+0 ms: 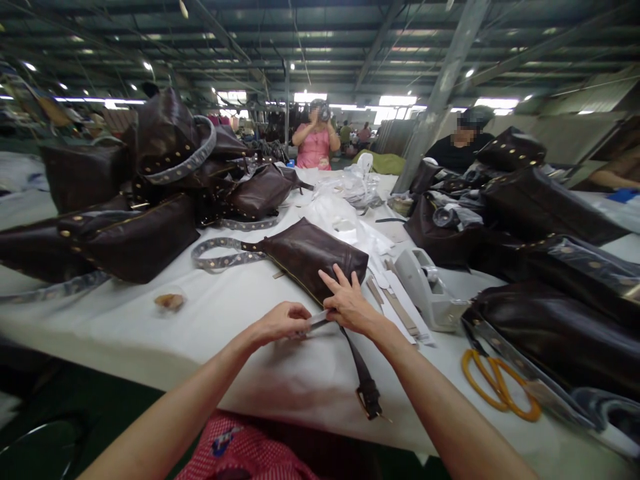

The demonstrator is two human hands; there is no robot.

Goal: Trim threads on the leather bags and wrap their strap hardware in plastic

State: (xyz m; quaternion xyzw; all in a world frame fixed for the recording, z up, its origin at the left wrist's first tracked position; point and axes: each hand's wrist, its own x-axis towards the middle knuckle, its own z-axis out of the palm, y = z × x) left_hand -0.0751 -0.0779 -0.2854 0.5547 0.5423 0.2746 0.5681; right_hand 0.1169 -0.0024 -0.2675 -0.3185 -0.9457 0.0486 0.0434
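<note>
A dark brown leather bag [310, 257] lies flat on the white table [200, 333] in front of me. My right hand [350, 303] rests on the bag's near corner with fingers spread. My left hand [280, 323] is closed in a pinch on a clear wrapped strip [315, 325] at the bag's strap end. A dark strap with a brass buckle [367, 393] hangs from the bag over the table's front edge. A studded strap in clear film [220, 257] runs off the bag's left side.
Piles of brown bags stand at the left [125, 200] and right [540, 267]. A white tape dispenser [430, 293] sits right of the bag, yellow-handled scissors [500, 387] nearer the edge. Two people work across the table [315, 143], [460, 147].
</note>
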